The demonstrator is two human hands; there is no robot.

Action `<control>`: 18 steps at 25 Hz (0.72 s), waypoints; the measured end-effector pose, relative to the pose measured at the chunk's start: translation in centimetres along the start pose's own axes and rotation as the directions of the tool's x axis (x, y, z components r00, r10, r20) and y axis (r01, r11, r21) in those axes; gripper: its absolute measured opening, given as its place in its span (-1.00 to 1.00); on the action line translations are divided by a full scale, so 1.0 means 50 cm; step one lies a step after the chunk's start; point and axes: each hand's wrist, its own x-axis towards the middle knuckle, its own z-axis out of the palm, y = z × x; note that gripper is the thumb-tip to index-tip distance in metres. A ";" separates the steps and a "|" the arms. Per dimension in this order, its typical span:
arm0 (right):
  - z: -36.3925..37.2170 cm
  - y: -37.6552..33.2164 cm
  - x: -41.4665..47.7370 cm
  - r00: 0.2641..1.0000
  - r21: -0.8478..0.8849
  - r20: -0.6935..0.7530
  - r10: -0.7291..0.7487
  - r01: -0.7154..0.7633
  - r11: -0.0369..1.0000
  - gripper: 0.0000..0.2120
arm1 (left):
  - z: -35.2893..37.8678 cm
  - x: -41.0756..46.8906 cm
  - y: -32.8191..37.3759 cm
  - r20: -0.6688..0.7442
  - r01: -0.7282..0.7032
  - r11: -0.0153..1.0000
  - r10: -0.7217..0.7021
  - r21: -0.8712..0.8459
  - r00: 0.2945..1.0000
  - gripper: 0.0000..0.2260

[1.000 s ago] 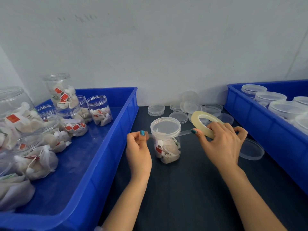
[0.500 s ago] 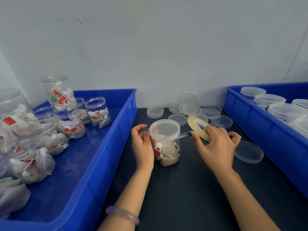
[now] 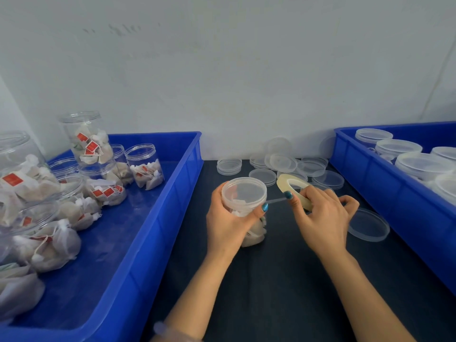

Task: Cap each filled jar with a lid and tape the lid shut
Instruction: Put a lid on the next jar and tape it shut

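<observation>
A clear jar [image 3: 254,230] of white tea bags stands on the dark table, capped with a translucent lid [image 3: 243,192]. My left hand [image 3: 228,223] grips the jar from its left side, thumb pressed on the lid's rim. My right hand [image 3: 320,218] holds a pale yellow roll of tape [image 3: 292,187] just right of the jar. A short strip of clear tape [image 3: 276,200] runs from the roll to the lid's rim.
A blue bin [image 3: 148,243] at left holds several open jars of tea bags. Another blue bin [image 3: 385,193] at right holds capped jars. Loose lids [image 3: 261,176] lie by the wall, and one lid [image 3: 369,224] lies right of my right hand.
My left hand moved from pinching the tape end left of the jar to gripping the jar. The roll came closer to the lid, shortening the strip.
</observation>
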 end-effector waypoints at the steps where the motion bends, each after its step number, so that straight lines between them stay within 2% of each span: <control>1: -0.002 -0.001 0.001 1.000 -0.001 0.009 -0.011 0.011 1.000 -0.44 | -0.007 0.003 0.000 0.036 0.002 0.999 -0.001 -0.033 0.999 -0.35; 6: -0.011 -0.018 0.002 0.999 0.052 0.002 -0.048 0.048 0.997 -0.43 | -0.022 0.006 0.010 0.256 0.104 0.972 -0.049 -0.209 0.966 -0.44; 11: -0.016 -0.019 0.006 0.990 0.115 0.132 -0.043 0.028 0.993 -0.26 | -0.039 0.009 0.022 0.341 0.199 0.942 -0.100 -0.269 0.935 -0.19; 13: -0.023 -0.015 0.011 0.984 0.152 0.173 -0.041 0.015 0.988 -0.21 | -0.050 0.013 0.017 0.373 0.244 0.926 -0.126 -0.290 0.919 -0.30; 15: -0.031 -0.010 0.017 0.988 0.193 0.151 -0.043 0.014 0.981 -0.23 | -0.061 0.011 0.019 0.460 0.303 0.902 -0.138 -0.307 0.877 -0.42; 16: -0.035 -0.006 0.019 0.991 0.200 0.126 -0.046 0.020 0.980 -0.25 | -0.062 0.011 0.015 0.501 0.325 0.893 -0.136 -0.313 0.855 -0.42; 18: -0.043 0.001 0.023 0.994 0.215 0.096 -0.044 0.022 0.976 -0.24 | -0.062 0.009 0.019 0.543 0.414 0.843 -0.182 -0.343 0.820 -0.29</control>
